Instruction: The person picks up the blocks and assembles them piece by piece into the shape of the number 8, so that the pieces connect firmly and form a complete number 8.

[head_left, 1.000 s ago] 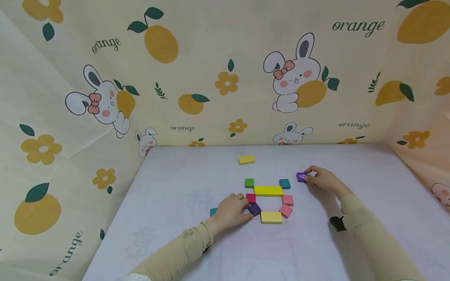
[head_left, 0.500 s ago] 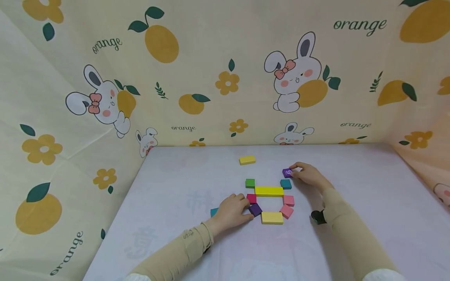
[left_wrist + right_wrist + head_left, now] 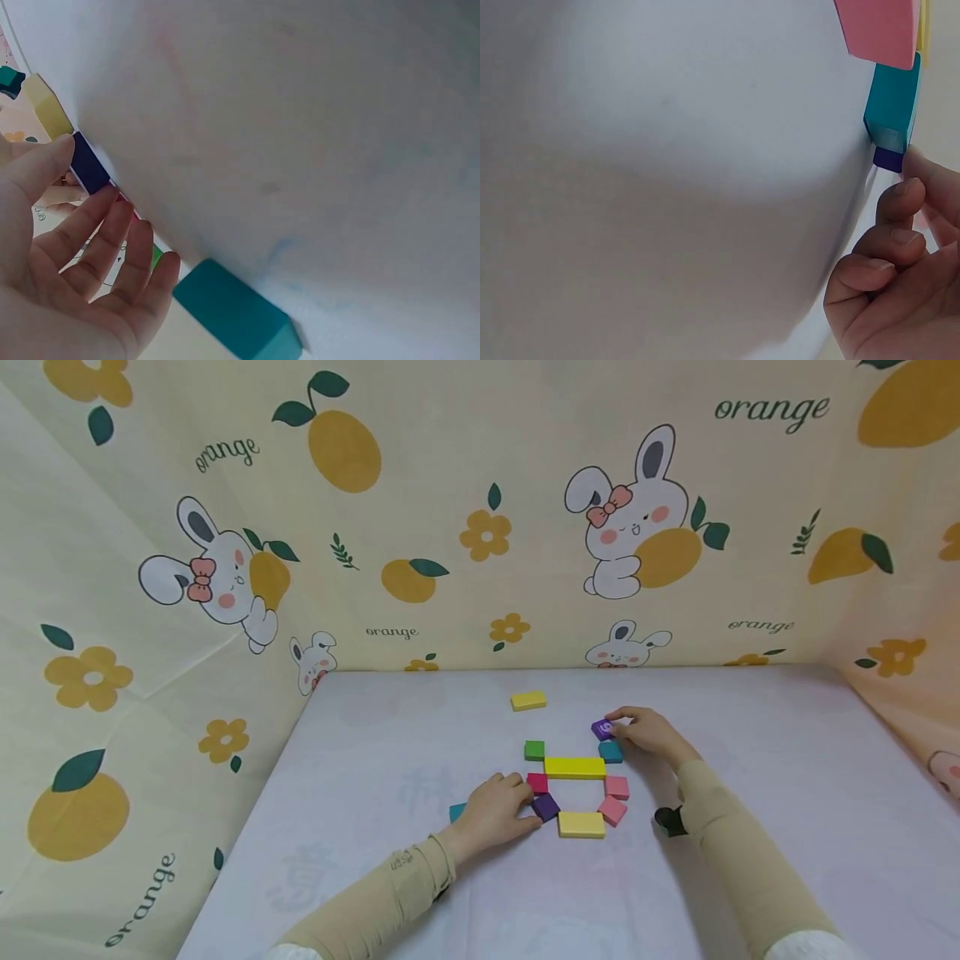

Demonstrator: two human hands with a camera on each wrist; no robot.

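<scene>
A purple block with a white mark (image 3: 602, 729) is pinched by my right hand (image 3: 648, 731), just beyond the teal block (image 3: 611, 752). In the right wrist view only a sliver of that purple block (image 3: 888, 159) shows past the teal one, and the outer fingers are curled. My left hand (image 3: 491, 810) holds a dark purple block (image 3: 546, 807) between thumb and forefinger; the left wrist view shows a fingertip at either end of this block (image 3: 91, 163). Around them, a green block (image 3: 534, 750), a long yellow block (image 3: 574, 767), a red block (image 3: 537, 783), pink blocks (image 3: 617, 787) and a pale yellow block (image 3: 581, 825) form a ring-like figure.
A loose yellow block (image 3: 528, 701) lies farther back on the white table (image 3: 360, 877). Another teal block (image 3: 232, 307) sits beside the left hand, partly covered by it in the head view. A printed cloth (image 3: 450, 527) stands behind the table.
My right hand has brought the purple block leftward and slightly back, from right of the figure to just behind the teal block. The left hand has stayed in place.
</scene>
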